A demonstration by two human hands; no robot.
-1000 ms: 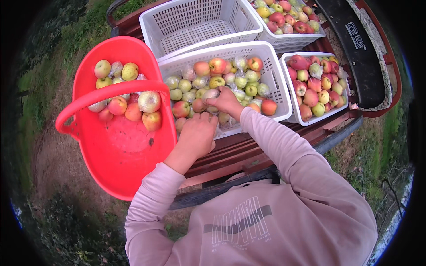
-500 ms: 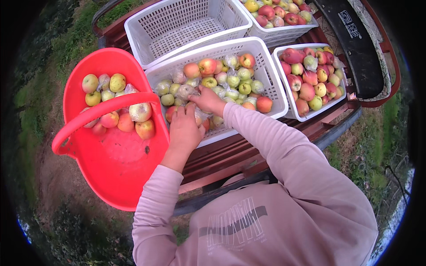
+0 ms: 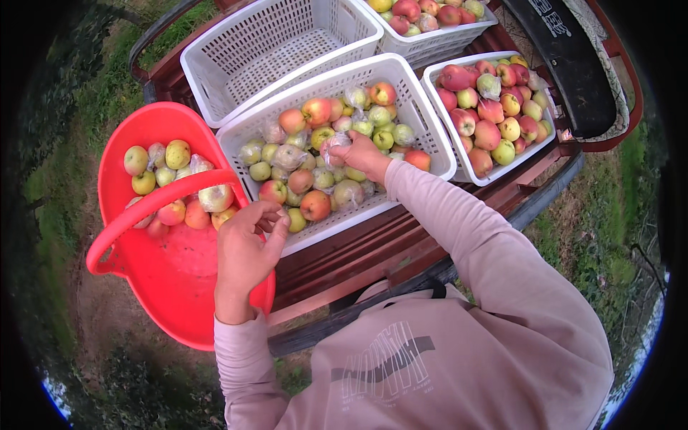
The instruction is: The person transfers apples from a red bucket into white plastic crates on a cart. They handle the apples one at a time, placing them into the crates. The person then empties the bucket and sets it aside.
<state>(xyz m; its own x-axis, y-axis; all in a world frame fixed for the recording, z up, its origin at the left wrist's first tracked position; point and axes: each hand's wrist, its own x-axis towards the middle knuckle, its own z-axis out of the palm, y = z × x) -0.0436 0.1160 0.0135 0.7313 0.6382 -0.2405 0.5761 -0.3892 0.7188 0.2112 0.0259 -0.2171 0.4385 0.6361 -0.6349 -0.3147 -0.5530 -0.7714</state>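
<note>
My right hand [image 3: 363, 156] is closed on a pinkish apple in clear plastic [image 3: 334, 150], above the fruit in the middle white crate [image 3: 441, 147]. That crate holds red, yellow and green apples, several of them wrapped in crumpled clear film. My left hand [image 3: 247, 244] hovers at the crate's near left corner, by the red basket [image 3: 172, 304]. Its fingers are bent and the thumb stands apart, with nothing visible between them. In the basket's far half lie several apples, some wrapped; the arched handle [image 3: 161, 197] crosses over them.
Behind the middle crate stands a white crate [image 3: 287, 54] with no fruit showing. To the right is a crate of mostly red apples [image 3: 494, 118]; another full crate [image 3: 437, 43] sits farther back. All rest on a red metal truck bed [image 3: 322, 269], with a black panel [image 3: 573, 79] at right.
My left hand has drawn back from the apples toward the basket's near side. My right hand has shifted slightly right and now grips a wrapped apple. The whole view has shifted a little.
</note>
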